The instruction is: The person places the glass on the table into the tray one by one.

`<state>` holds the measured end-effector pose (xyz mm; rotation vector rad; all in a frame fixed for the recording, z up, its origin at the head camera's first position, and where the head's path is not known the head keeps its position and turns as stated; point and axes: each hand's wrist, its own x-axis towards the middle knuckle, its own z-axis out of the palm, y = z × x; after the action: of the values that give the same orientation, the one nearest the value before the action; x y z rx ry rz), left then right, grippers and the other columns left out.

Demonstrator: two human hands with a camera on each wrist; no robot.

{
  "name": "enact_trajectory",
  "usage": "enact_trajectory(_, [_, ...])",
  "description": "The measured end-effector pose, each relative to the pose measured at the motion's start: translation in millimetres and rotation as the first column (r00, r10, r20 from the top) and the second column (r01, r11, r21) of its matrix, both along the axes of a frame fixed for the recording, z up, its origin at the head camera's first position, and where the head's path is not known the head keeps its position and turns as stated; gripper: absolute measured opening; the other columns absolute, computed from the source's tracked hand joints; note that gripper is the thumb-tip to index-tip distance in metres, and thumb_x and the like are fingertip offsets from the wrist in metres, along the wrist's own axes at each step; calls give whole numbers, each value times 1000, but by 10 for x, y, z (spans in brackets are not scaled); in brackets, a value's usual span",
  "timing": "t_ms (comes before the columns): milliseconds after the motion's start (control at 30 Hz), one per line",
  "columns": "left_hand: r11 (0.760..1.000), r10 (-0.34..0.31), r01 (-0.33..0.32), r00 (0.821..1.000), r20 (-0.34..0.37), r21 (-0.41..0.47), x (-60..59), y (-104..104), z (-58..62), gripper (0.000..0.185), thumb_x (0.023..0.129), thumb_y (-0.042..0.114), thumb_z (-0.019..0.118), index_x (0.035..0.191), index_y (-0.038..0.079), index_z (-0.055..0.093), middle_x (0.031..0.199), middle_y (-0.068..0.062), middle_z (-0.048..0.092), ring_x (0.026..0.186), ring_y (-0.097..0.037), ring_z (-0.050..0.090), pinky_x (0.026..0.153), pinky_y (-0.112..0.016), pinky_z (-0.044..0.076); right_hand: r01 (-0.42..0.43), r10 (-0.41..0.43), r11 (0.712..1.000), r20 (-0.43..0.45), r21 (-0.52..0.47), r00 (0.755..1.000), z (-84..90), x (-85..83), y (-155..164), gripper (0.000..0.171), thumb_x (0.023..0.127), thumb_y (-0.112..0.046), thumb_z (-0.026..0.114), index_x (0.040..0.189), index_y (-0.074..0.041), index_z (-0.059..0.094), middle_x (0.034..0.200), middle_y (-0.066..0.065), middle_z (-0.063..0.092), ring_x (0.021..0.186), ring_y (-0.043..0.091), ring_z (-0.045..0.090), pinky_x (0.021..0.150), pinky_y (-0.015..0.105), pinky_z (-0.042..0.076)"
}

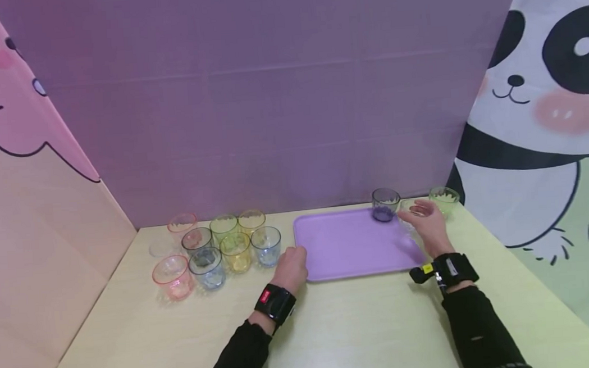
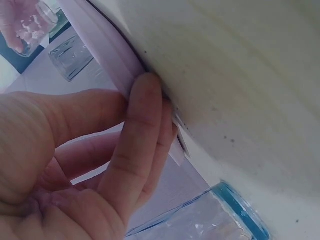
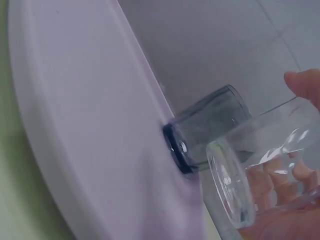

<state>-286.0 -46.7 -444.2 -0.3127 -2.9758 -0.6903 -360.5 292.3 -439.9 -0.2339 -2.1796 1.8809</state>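
Right now the clear glass [image 1: 411,210] is up off the purple tray [image 1: 349,248], over the tray's far right corner, with the right hand [image 1: 429,226] wrapped around it, fingers [image 3: 280,172] curled about its wall and showing through the glass. Just beside it, at the tray's far edge, a dark purple glass [image 1: 385,204] stands upright on the tray. Off the tray's right corner sits a green glass [image 1: 444,199] on the table [image 1: 364,326]. At the tray's near left corner the left hand [image 1: 291,270] pinches the rim, fingers [image 2: 145,130] pressed together against its edge. Left of the tray, a cluster of coloured glasses [image 1: 212,251] stands on the table.
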Motion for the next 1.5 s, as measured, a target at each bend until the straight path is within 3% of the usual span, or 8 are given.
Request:
enact_trajectory(167, [1000,12,-12,999,32,10,6,5,3,13,81,-10,66,90,-1,66,82,-15,65,71,-24,61,66,-36,54,-78,77,996,12,48,997,-60,-5,-88,85,82,-24,80,149,-7,30,143,21,46,112,13,55,82,11,48])
enact_trajectory(267, [1000,17,-17,1000,25,7,8,3,2,12,81,-10,66,90,-1,66,81,-15,66,71,-24,61,65,-36,54,-116,116,990,5,83,993,-88,-16,-115,89,82,-26,80,151,-8,27,146,25,43,127,28,51,85,13,48])
enact_trajectory(367, [1000,16,-16,1000,11,2,5,3,3,12,80,-10,66,89,-1,66,80,-15,65,70,-24,61,65,-36,54,-142,142,984,9,108,990,-109,-25,-130,92,82,-27,81,152,-8,25,145,26,43,133,35,45,93,19,47])
enact_trajectory(567, [1000,18,-18,1000,26,1,4,8,5,12,80,-10,66,89,-1,67,79,-14,65,69,-22,60,64,-35,53,-177,166,970,78,167,983,-144,-25,-141,92,83,-29,79,151,-1,23,145,26,45,131,36,45,110,41,39])
enact_trajectory(700, [1000,21,-21,999,26,1,1,13,3,12,80,-9,67,89,-1,67,79,-14,65,68,-22,59,63,-34,53,-199,184,964,95,179,978,-162,-35,-150,95,82,-27,80,151,2,21,147,27,42,134,39,42,114,48,33])
enact_trajectory(967, [1000,21,-21,1000,12,-4,7,10,4,12,80,-9,67,89,-1,66,79,-14,65,68,-22,59,63,-34,53,-169,159,975,78,142,984,-193,-61,-183,101,79,-25,83,152,1,19,149,28,40,134,39,41,114,48,34])
enact_trajectory(1500, [1000,1,-2,1000,-24,-5,10,-12,-9,12,79,-10,67,87,-1,66,80,-15,65,72,-26,63,65,-37,54,-139,133,977,49,162,990,-192,-44,-210,100,78,-22,83,151,1,18,148,32,37,136,42,39,115,50,33])
